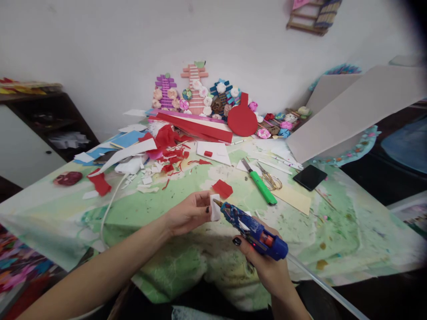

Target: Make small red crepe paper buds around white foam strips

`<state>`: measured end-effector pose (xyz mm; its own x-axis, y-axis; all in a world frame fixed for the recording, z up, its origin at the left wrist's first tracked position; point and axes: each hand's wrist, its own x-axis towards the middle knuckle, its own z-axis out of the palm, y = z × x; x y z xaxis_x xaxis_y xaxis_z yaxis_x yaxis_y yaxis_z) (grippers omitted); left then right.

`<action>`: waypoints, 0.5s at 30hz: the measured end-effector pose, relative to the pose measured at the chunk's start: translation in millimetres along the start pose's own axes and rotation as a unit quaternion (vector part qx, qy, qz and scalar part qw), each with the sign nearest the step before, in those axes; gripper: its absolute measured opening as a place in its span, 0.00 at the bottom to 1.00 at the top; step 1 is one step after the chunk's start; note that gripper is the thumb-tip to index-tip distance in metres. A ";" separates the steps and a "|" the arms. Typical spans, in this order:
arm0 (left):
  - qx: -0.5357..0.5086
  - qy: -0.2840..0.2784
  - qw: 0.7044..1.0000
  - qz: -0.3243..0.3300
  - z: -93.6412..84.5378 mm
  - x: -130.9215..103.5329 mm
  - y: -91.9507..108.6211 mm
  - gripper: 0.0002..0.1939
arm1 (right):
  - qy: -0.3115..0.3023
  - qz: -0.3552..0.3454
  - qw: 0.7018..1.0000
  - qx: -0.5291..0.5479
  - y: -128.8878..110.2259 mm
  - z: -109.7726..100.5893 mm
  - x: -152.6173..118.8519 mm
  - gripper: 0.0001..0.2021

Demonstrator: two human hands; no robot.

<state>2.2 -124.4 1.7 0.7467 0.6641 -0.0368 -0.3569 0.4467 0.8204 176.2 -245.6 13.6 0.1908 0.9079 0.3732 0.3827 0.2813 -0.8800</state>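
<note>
My left hand [191,213] pinches a small white piece [215,214], paper or card, between thumb and fingers above the table. In my right hand [263,260] is a blue hot glue gun [255,231], a long clear glue stick [328,286] trailing from its back end. The gun's metal nozzle points left and meets or nearly meets the white piece; contact is hard to make out. Just beyond lies a red paper scrap [222,189]. A green utility knife [263,186] and gold-handled scissors [271,178] rest farther right.
Red and white scraps [167,155] pile up at the left. A red paddle-shaped cutout [243,119] leans among flower-decorated crafts [196,93] by the wall. A black phone [310,178] and a large grey-white board [350,106] stand right. A white cable [110,209] crosses the cloth-covered table [140,222].
</note>
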 end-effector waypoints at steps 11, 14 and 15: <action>-0.010 -0.015 1.000 0.011 1.3 2.6 2.0 0.18 | -0.060 0.027 0.998 0.005 1.0 -3.7 -4.3 0.13; -0.024 -0.022 0.999 0.017 3.4 2.2 3.5 0.17 | -0.058 0.032 0.998 0.018 0.8 -4.4 -5.7 0.14; -0.027 -0.025 0.999 0.018 4.0 2.0 4.0 0.17 | -0.051 0.032 0.998 0.020 1.1 -4.8 -6.1 0.15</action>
<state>4.4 -123.7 7.1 0.7591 0.6507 0.0212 -0.4125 0.4555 0.7889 179.8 -252.3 11.8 0.1195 0.9507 0.2861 0.3360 0.2324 -0.9127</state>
